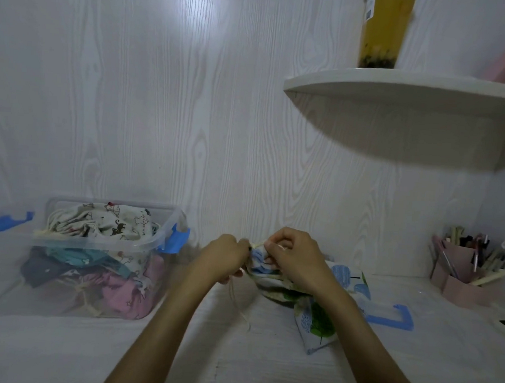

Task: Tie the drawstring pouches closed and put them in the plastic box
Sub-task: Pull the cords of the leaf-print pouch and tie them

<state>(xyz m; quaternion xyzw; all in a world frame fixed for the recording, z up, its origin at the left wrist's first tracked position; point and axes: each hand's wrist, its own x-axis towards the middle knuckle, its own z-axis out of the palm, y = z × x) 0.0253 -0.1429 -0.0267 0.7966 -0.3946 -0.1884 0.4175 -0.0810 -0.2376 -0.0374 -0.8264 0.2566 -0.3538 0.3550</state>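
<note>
We face a pale wood-grain wall rising behind a white table. At far left a strip of blue tape lies on the surface. Beside it stands the clear plastic box, already heaped with tied fabric pouches, a cat-print one on top and teal, navy and pink ones below, so much of the job looks done. Moving toward the middle, our left hand and right hand are close together, both pinching the cream drawstring at the gathered neck of a blue-and-white leaf-print pouch. This pouch lies on the table under our right wrist, well apart from the box; its knot seems unfinished, and it must yet go in. More printed cloth lies behind it, possibly another pouch. Further right we find a blue tape outline, then a pink pen holder, with a white shelf above.
</note>
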